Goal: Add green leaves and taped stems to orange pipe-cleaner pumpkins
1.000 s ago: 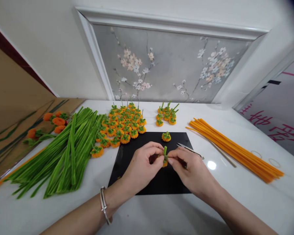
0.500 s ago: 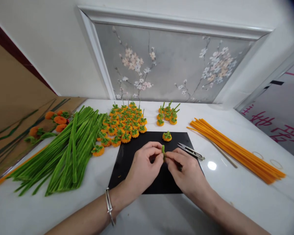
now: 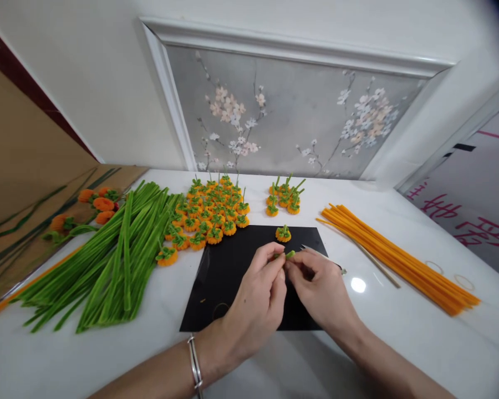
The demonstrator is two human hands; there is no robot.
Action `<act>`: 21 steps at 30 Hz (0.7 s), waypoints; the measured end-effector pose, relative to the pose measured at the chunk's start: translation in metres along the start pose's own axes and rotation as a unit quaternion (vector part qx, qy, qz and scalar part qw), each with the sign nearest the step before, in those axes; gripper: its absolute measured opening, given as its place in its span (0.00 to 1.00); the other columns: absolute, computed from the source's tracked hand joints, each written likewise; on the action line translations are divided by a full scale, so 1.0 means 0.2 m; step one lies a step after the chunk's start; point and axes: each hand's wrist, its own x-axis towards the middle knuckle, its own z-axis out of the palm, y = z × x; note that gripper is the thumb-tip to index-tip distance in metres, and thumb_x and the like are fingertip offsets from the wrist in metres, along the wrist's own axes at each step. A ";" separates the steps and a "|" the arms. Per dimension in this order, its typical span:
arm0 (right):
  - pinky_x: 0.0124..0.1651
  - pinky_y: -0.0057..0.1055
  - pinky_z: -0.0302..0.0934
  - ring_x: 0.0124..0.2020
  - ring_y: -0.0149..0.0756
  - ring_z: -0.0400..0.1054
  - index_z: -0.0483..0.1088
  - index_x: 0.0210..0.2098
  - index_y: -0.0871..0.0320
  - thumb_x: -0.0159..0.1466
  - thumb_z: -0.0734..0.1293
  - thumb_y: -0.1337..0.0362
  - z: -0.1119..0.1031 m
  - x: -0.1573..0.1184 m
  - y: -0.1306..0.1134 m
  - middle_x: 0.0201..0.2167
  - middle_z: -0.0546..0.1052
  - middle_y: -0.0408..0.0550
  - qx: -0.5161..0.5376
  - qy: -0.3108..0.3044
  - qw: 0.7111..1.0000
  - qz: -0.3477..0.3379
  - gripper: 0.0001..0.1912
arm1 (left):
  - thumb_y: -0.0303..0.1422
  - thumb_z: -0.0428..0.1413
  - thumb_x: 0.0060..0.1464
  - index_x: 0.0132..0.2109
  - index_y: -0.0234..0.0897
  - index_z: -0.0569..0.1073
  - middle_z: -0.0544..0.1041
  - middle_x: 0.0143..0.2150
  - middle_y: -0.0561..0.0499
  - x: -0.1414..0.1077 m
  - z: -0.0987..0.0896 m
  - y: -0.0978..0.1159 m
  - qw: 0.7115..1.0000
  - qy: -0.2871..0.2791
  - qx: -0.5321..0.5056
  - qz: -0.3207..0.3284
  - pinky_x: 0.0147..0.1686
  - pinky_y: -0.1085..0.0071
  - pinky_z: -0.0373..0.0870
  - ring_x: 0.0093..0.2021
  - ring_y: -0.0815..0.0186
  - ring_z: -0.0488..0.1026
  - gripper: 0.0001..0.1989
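Over the black mat [image 3: 228, 266], my left hand [image 3: 255, 293] and my right hand [image 3: 318, 280] meet, thumb and fingers of each pinched together. Between them they hold a short green pipe cleaner [image 3: 290, 254]; only its end shows, and the fingers cover the rest. Just beyond the fingertips, an orange pipe-cleaner persimmon [image 3: 283, 235] with a green top sits on the mat's far edge. Thread snips [image 3: 343, 271] lie on the mat's right side, mostly behind my right hand.
Many small orange persimmons [image 3: 214, 235] cluster beyond the mat, with a smaller group [image 3: 293, 206] to their right. Long green pipe cleaners [image 3: 120, 260] are heaped at the left. Orange pipe cleaners [image 3: 403, 260] and a thin stick [image 3: 378, 265] lie at the right. A framed wall panel [image 3: 291, 111] stands behind.
The green piece has gone from upright to tilted nearly flat. My left hand has rolled over so its back shows more, and my right hand now covers more of the snips.
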 end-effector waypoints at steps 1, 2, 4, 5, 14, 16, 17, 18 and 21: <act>0.22 0.25 0.55 0.20 0.29 0.60 0.70 0.23 0.58 0.60 0.62 0.69 -0.01 0.00 0.00 0.21 0.67 0.42 0.006 -0.002 1.000 0.005 0.10 | 0.23 0.42 0.60 0.51 0.35 0.67 0.64 0.54 0.42 -0.01 0.00 0.00 1.000 0.001 0.007 0.016 0.56 0.66 0.64 0.54 0.64 0.64 0.16; 0.22 0.25 0.55 0.19 0.29 0.60 0.70 0.24 0.59 0.60 0.62 0.69 -0.01 0.00 0.00 0.21 0.67 0.42 0.012 -0.005 1.000 0.010 0.09 | 0.22 0.42 0.60 0.53 0.35 0.65 0.63 0.55 0.42 -0.01 0.01 -0.01 0.999 0.000 0.015 0.034 0.56 0.66 0.64 0.55 0.63 0.63 0.17; 0.22 0.25 0.55 0.20 0.28 0.60 0.72 0.27 0.59 0.60 0.62 0.68 -0.02 0.00 0.01 0.22 0.68 0.42 0.023 -0.015 1.000 0.015 0.08 | 0.21 0.41 0.60 0.56 0.35 0.62 0.61 0.57 0.41 -0.02 0.01 -0.02 0.997 -0.007 0.038 0.068 0.58 0.64 0.63 0.58 0.63 0.61 0.19; 0.22 0.24 0.55 0.20 0.29 0.61 0.73 0.29 0.58 0.60 0.62 0.68 -0.03 0.00 0.01 0.23 0.69 0.42 0.029 -0.019 0.999 0.013 0.08 | 0.21 0.41 0.59 0.58 0.34 0.61 0.60 0.58 0.40 -0.02 0.00 -0.02 0.995 -0.015 0.052 0.081 0.59 0.63 0.62 0.59 0.62 0.60 0.20; 0.23 0.25 0.55 0.22 0.30 0.62 0.74 0.31 0.58 0.60 0.61 0.71 -0.06 0.00 0.02 0.24 0.69 0.43 0.039 -0.011 0.998 -0.043 0.10 | 0.23 0.42 0.60 0.60 0.36 0.59 0.59 0.62 0.41 -0.03 -0.03 0.01 0.993 -0.052 0.040 0.099 0.62 0.61 0.59 0.63 0.61 0.57 0.22; 0.24 0.25 0.55 0.23 0.29 0.62 0.73 0.30 0.59 0.60 0.61 0.71 -0.07 0.00 0.01 0.25 0.70 0.44 0.042 -0.004 0.998 -0.046 0.09 | 0.25 0.43 0.61 0.57 0.39 0.64 0.62 0.61 0.44 0.00 -0.04 0.01 0.998 -0.003 -0.032 0.044 0.61 0.61 0.60 0.61 0.62 0.60 0.18; 0.24 0.25 0.56 0.23 0.30 0.63 0.73 0.30 0.59 0.60 0.62 0.70 -0.07 0.00 0.01 0.26 0.71 0.44 0.044 -0.004 0.998 -0.048 0.08 | 0.27 0.44 0.61 0.55 0.39 0.66 0.63 0.61 0.45 0.01 -0.04 0.01 0.997 0.025 -0.075 0.004 0.60 0.62 0.62 0.60 0.61 0.61 0.16; 0.26 0.25 0.57 0.24 0.30 0.64 0.73 0.29 0.59 0.60 0.62 0.70 -0.07 0.00 0.01 0.27 0.71 0.45 0.047 -0.006 0.998 -0.051 0.08 | 0.30 0.45 0.62 0.53 0.39 0.67 0.64 0.60 0.45 0.03 -0.05 0.00 0.991 0.046 -0.121 -0.046 0.58 0.62 0.64 0.59 0.61 0.62 0.15; 0.28 0.26 0.59 0.27 0.32 0.65 0.73 0.30 0.58 0.60 0.63 0.70 -0.08 0.00 0.01 0.29 0.72 0.45 0.056 -0.017 0.996 -0.062 0.07 | 0.37 0.50 0.59 0.50 0.36 0.69 0.71 0.50 0.44 0.07 -0.08 -0.02 0.942 -0.013 -0.270 -0.199 0.46 0.64 0.73 0.51 0.60 0.70 0.15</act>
